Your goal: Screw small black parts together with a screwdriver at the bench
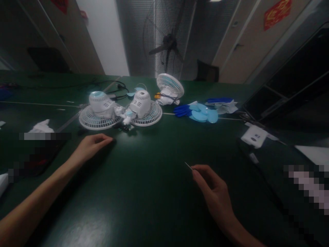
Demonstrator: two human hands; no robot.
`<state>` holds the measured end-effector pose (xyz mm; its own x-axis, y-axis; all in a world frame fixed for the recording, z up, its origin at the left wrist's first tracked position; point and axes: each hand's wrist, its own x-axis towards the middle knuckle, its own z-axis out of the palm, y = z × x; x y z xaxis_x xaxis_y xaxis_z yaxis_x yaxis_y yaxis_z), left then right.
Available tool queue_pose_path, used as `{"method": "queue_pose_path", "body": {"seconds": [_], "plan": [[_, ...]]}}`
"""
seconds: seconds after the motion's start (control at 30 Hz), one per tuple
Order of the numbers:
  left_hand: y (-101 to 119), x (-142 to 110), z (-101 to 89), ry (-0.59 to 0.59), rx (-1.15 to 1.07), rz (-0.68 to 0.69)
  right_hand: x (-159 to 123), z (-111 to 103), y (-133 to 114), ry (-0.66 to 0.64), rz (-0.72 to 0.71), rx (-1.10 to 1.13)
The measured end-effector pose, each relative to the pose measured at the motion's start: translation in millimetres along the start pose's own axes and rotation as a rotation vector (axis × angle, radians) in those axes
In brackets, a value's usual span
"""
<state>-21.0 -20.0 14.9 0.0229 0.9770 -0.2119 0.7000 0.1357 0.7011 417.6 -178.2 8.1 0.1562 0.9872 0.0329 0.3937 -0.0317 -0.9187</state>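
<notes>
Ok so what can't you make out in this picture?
All in the head view:
What the left hand pinches, if anything: too small and dark to tell.
One end of the thin rod: covered by the right hand.
The pinkish thing at right: blurred into blocks.
The blue thing at far left: cut off by the edge.

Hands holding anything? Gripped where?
Right hand: thin rod, pinched by its near end, far tip free. Left hand: can't tell whether anything's held.
</notes>
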Motion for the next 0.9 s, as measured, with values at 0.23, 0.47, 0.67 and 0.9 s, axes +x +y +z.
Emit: {"method": "queue_pose_path", "body": {"seconds": [0.23,0.47,0.67,0.9], "plan": [[8.4,-12.3,5.7,0.077,0.045,0.035,0.5,-0.4,3.4,-0.010,0.007,0.004],[4.5,-28.6,26.8,0.252,0.444,0.395,-0.3,-0.4,0.4,0.016,-0.003,0.008],[-2.2,-28.2,34.4,0.260,0.747,0.543,0.6,-0.4,-1.2,0.002,-0.009,0.011],[0.4,-26.8,46.6,0.314,0.728,0.676,1.4,2.7,-0.9,-0.062,-0.034,-0.019]]}}
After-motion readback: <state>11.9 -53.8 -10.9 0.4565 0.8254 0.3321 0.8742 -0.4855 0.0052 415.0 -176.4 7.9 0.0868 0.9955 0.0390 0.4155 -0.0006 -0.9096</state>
